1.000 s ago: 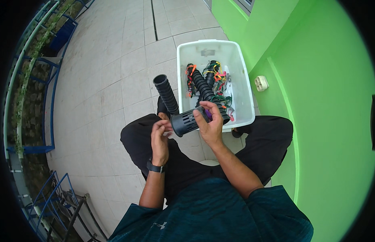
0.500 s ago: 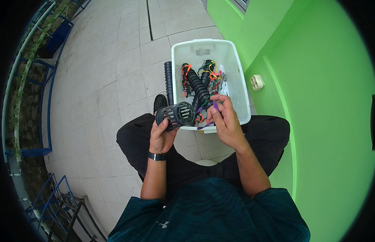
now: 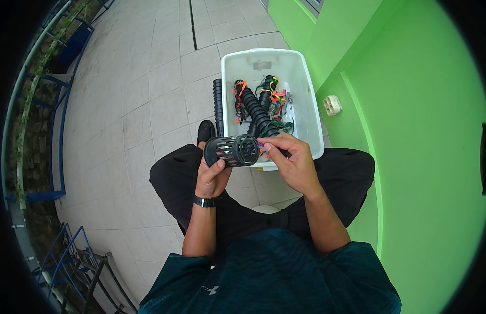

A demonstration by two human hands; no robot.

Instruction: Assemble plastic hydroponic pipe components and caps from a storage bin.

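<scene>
1. Gripping slotted black cup (image 3: 230, 152) in L hand (image 3: 212, 177), wrapping fingers round its underside and pressing thumb against the near side; half closing that hand, filling it w/ the cup.
2. Holding the cup sideways, pointing flanged end L and grated end R (i.e. twd the other hand), blocking view of near L corner of white bin (image 3: 292, 68).
3. Pinching thumb & forefinger of R hand (image 3: 295, 163) almost tog. at the grated end, holding purple strip (image 3: 260, 142) btwn the tips (barely showing, so can't tell how far it's going into the slots).
4. Sitting w/ knees apart in black trousers (image 3: 175, 175), facing the bin; wearing black wristband (image 3: 205, 202) on L wrist, plus dark teal shirt (image 3: 269, 272).
5. Showing inside the bin: long ribbed tube (image 3: 257, 110) crossing a second ribbed tube (image 3: 265, 98), w/ orange strips (image 3: 241, 87) at its far end & green strips (image 3: 286, 127) nearer, on the R.
6. Seeing another black tube (image 3: 218, 107) just L of bin, beyond black shoe (image 3: 205, 131).
7. Having green wall (image 3: 426, 131) on R, w/ ivory socket (image 3: 332, 105) near bin; blue railing (image 3: 60, 141) far L, across tiled floor (image 3: 154, 104).
</scene>
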